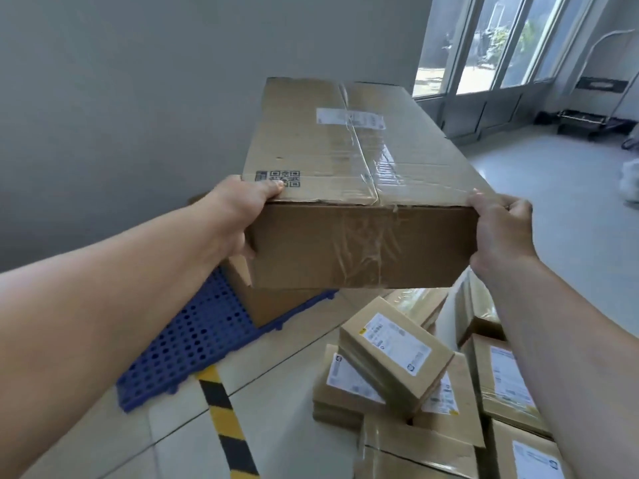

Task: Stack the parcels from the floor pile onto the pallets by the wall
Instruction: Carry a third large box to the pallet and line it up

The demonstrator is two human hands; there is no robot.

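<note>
Carton (pixel 359 174), long, brown, clear tape along top seam, white label on top; held off floor, above blue pallet (pixel 193 340) by grey wall (pixel 121 98). Left hand (pixel 242 216) gripping near left corner, thumb on top face, fingers wrapped round side. Right hand (pixel 501 229) gripping near right corner, fingers curled over top edge. Second carton (pixel 276 302) on pallet, directly below. Floor pile of labelled parcels (pixel 397 361) at lower right, near yellow-black floor tape (pixel 221 409).
</note>
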